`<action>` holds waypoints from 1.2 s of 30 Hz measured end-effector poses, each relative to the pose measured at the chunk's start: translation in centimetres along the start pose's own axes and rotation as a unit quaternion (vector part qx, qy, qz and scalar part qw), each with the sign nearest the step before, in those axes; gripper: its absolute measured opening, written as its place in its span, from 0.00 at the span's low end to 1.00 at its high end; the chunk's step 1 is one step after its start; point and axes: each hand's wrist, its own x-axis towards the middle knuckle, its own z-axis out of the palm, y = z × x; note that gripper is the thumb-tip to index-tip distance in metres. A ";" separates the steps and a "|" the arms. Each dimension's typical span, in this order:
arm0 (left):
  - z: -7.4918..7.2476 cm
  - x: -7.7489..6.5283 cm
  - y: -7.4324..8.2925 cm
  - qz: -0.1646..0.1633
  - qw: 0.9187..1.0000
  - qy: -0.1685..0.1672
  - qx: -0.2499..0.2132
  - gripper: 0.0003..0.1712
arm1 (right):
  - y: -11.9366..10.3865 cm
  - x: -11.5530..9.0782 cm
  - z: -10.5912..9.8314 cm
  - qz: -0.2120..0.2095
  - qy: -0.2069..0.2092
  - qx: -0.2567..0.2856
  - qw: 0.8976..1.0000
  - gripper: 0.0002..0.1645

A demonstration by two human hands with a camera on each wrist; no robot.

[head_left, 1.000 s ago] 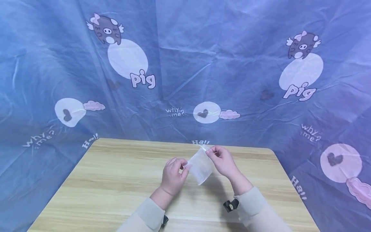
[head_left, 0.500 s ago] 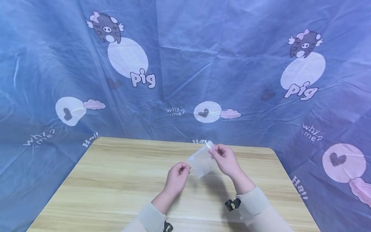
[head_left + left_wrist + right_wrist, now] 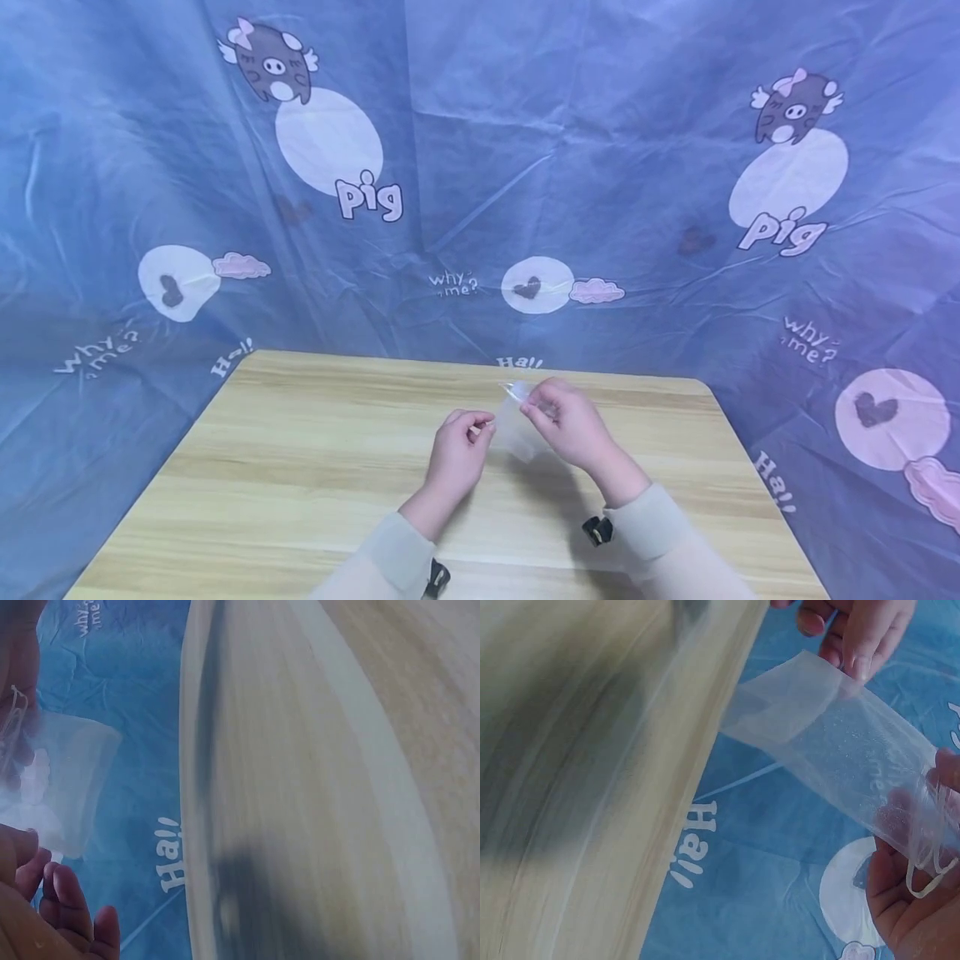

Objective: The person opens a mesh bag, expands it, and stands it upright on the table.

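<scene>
A translucent white drawstring pouch (image 3: pixel 512 432) of thin fabric hangs between my two hands above the table, tilted. My right hand (image 3: pixel 572 423) pinches its corded end between thumb and fingers. In the right wrist view, a pale cord loop (image 3: pixel 916 889) dangles from that end, by the right fingers. At the opposite part of the pouch, my left hand (image 3: pixel 456 457) pinches the edge with thumb and forefinger. The left wrist view shows the pouch (image 3: pixel 82 776) hanging flat, with the left hand's other fingers (image 3: pixel 71 889) loosely bent below it. Nothing can be made out inside the pouch.
A light wood-grain table (image 3: pixel 285 467) lies under both hands and carries their shadow. Blue printed cloth (image 3: pixel 480 167) rises behind the table and along its sides. Black wrist devices (image 3: pixel 597 531) sit at the sleeve cuffs.
The right hand first rose slightly to the right with the pouch, then came back left and down. The left hand has shifted slightly to the right. The pouch now appears narrower in the head view.
</scene>
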 end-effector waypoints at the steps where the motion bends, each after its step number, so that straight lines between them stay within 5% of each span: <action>1: 0.0 0.0 0.0 -0.001 1.000 -0.002 0.007 0.06 | 0.0 -0.1 0.1 -0.011 -0.004 -0.009 1.000 0.05; 20: 0.6 0.4 -1.0 -0.013 0.995 -0.075 0.070 0.05 | 1.3 -1.4 1.8 -0.098 -0.032 -0.086 0.991 0.08; 36: 0.9 -0.2 -1.6 -0.009 0.986 -0.094 0.135 0.03 | 2.0 -2.1 2.5 -0.070 -0.076 -0.087 0.991 0.07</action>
